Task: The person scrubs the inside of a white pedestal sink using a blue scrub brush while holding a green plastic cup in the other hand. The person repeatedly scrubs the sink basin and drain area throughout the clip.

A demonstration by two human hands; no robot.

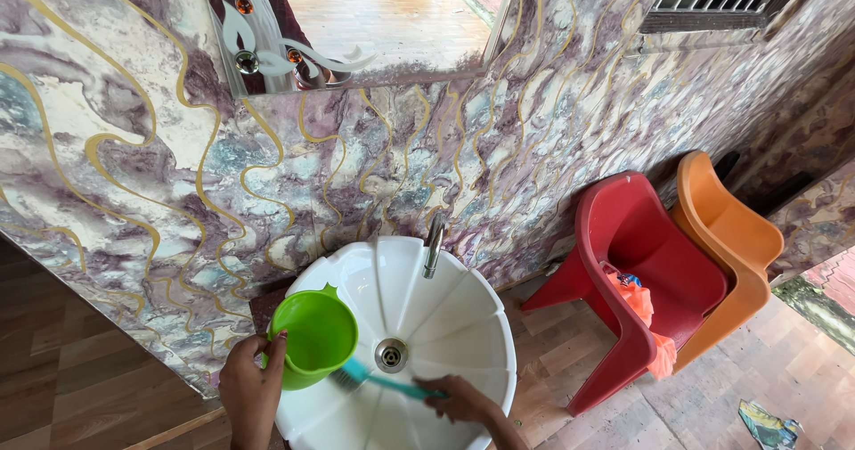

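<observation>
**A:** Where is the brush, and who holds it?

**B:** The teal brush (378, 380) lies low in the frame's centre, inside the white basin (472, 325). The right hand (459, 401) has its fingers clenched around the handle end. The left hand (254, 388) grasps a green jug (316, 334) by its near side, fingers curled on the rim.

**A:** Which way does the brush point?

**B:** Its long axis runs nearly level across the frame, tilting slightly up to the left. The bristles touch the jug's lower wall; the handle leads right to the hand.

**A:** What stands close by?

**B:** The drain (391, 354) sits just above the brush's middle. A metal tap (433, 247) rises at the basin's far rim, against the marbled purple wall (445, 129). A mirror (356, 22) hangs at the upper centre.

**A:** And the room around?

**B:** The jug rests over the basin's left edge. To the right, well apart, stand a red chair (641, 263) with orange cloth (646, 316) on it and an orange chair (730, 236) nested behind. Open wooden floor (579, 343) lies between basin and chairs.
</observation>
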